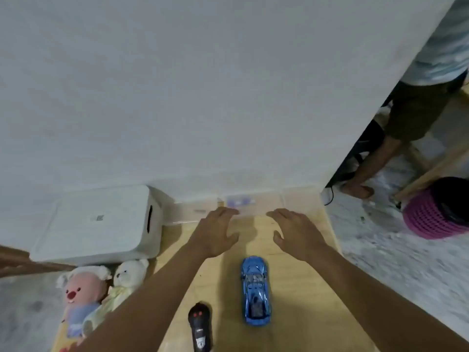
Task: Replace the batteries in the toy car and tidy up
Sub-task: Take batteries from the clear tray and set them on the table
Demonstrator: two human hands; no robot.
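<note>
my left hand (215, 232) and right hand (297, 232) are both spread open and hold nothing, stretched toward the clear box (243, 201) by the wall; the blue toy car (254, 290) sits wheels-down nearer me, beside the black remote (199, 326). i judge the battery swap not yet begun, nor the tidying

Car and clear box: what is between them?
Head view: just bare table between the car and the clear box. The left hand and right hand flank that stretch.
</note>
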